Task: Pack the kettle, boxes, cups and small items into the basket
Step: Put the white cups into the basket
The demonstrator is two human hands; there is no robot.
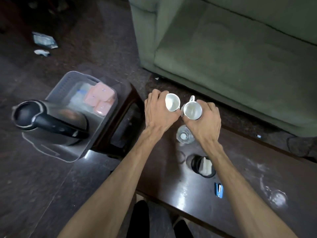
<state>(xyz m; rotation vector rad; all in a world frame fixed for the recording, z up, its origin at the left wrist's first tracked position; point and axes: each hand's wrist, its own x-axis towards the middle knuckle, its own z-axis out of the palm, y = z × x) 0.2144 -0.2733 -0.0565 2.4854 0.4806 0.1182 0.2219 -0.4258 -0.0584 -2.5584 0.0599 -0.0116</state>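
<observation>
Both our hands curl round white cups: left hand grips left cup, right hand grips right cup.

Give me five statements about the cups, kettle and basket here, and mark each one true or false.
1. Each hand holds a white cup. True: the left hand grips one white cup and the right hand grips the other cup.
2. The kettle stands on the dark table. False: the kettle already sits in the grey basket.
3. Pink boxes lie in the basket. True: the pink boxes lie at its far end, beyond the kettle.
4. Both cups are full of coffee. False: their insides show white and empty.
5. The blue stapler is in the basket. False: the blue stapler lies on the table, near its front edge.
</observation>
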